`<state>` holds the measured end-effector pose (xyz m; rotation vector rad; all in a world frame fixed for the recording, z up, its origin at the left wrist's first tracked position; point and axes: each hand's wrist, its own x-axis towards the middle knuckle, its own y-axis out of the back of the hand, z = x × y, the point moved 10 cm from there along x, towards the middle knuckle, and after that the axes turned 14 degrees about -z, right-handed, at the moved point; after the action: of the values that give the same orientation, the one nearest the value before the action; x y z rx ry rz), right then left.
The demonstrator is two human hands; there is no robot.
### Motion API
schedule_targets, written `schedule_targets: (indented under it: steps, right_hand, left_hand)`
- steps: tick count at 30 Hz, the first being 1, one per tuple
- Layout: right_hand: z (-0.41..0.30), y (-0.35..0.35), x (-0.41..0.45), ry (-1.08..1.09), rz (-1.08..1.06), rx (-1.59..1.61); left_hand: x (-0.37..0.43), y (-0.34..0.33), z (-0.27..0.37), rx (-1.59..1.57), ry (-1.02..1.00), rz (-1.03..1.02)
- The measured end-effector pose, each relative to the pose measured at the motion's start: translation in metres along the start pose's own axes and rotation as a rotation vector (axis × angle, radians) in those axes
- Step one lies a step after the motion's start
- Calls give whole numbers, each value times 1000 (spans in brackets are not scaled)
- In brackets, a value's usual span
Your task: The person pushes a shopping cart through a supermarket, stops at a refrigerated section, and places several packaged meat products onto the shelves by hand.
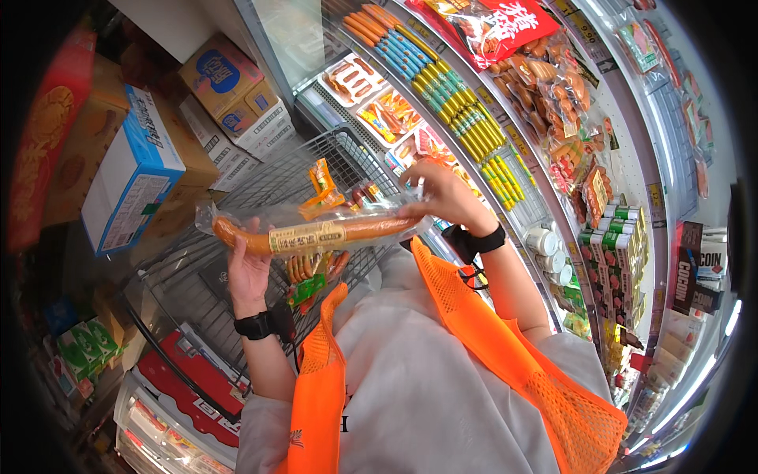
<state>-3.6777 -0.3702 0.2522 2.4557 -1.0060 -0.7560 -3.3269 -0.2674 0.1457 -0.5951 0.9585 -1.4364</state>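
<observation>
A long sausage in clear plastic wrap [373,228] lies level across both my hands, with a pale printed label around its middle. My left hand [251,266] grips it from below near its left, curved end. At the other end, my right hand [441,198] pinches the wrap from above. Beneath the sausage stands a wire shopping cart [195,260]. In it lie an orange snack packet [321,183] and a clear pack of small sausages with a green label [308,290]. Part of the cart's contents is hidden by the sausage.
Curved refrigerated shelves rise at my right, with rows of stick sausages in yellow and blue wrappers [444,89], bagged sausages [545,89] and stacked cans [616,255]. Cardboard cartons [222,83] and a blue-white box [133,172] stand at left. A low freezer case [166,438] is at lower left.
</observation>
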Motion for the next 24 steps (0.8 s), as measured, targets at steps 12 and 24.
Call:
schedule_targets:
  steps: [12,24]
  right_hand:
    - [-47,21,-17,545,24,1485]
    - [-42,18,-5,259,288,1295]
  left_hand:
    - [4,-110,51,-122,-270,-49]
    - [-7,-153,64,211,-218,-173]
